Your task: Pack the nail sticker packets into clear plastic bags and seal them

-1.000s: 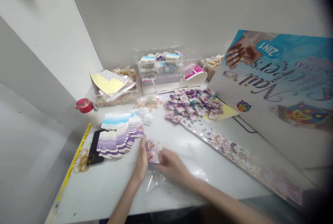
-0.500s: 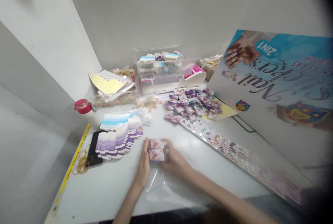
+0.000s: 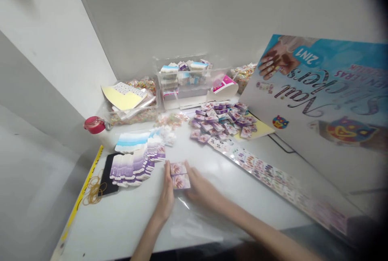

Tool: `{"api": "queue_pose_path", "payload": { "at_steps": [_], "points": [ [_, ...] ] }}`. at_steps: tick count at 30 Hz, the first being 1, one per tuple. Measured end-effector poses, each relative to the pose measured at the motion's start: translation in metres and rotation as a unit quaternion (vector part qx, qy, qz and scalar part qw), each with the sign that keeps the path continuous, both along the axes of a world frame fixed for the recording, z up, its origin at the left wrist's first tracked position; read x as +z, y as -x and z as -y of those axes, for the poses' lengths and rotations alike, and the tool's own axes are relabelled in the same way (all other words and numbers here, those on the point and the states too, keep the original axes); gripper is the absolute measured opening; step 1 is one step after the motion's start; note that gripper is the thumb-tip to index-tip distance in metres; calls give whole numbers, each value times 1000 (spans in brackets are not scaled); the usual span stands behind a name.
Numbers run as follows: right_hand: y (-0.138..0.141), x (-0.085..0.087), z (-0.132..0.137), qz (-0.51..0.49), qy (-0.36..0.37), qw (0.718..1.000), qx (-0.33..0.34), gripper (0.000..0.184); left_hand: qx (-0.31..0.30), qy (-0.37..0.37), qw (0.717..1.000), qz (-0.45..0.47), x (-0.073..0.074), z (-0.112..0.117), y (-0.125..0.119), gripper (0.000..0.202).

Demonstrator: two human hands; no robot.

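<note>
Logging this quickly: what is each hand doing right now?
Left hand: closed on the left edge of two printed cards.
Right hand: closed on their right edge, holding them from the other side.

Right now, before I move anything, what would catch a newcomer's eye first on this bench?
A large blue printed board, lettered upside down with "Nail" and "2IN1", stands out at the right. In the middle lies a heap of small purple-printed packets, with a long printed strip running toward the lower right. At the front, the left hand and right hand flank two small printed cards, beside a fan of purple-and-white cards.
</note>
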State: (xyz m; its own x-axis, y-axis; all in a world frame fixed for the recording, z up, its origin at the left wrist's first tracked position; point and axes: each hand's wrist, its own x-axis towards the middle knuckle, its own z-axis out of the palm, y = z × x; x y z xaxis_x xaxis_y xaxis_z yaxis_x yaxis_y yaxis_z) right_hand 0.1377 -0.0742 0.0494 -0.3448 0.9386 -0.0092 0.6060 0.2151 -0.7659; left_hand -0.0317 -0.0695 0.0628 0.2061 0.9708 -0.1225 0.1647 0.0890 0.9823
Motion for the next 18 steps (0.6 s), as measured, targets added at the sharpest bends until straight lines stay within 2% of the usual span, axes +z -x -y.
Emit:
{"api": "queue_pose_path", "payload": {
  "at_steps": [3, 7, 10, 12, 14, 16, 18],
  "points": [
    [-2, 0, 4, 11, -7, 1000, -15, 100, 27, -2, 1000, 11, -1, 0, 4, 68],
    [1, 1, 8, 39, 6, 999, -34, 75, 23, 23, 999, 32, -6, 1, 5, 67],
    [7, 8, 8, 37, 41, 998, -34, 69, 7, 10, 999, 33, -5, 1, 3, 67],
    [3, 19, 7, 37, 54, 998, -20, 71, 7, 7, 999, 31, -5, 1, 3, 68],
    [-12, 36, 6, 34, 59, 998, 9, 71, 20, 13, 999, 33, -7, 1, 7, 69],
    [-41, 58, 3, 18, 71, 996, 52, 60, 38, 16, 998, 51, -12, 1, 11, 69],
    [-78, 79, -6, 1, 105, 991, 79, 41, 52, 11, 995, 81, -18, 0, 14, 68]
  ]
}}
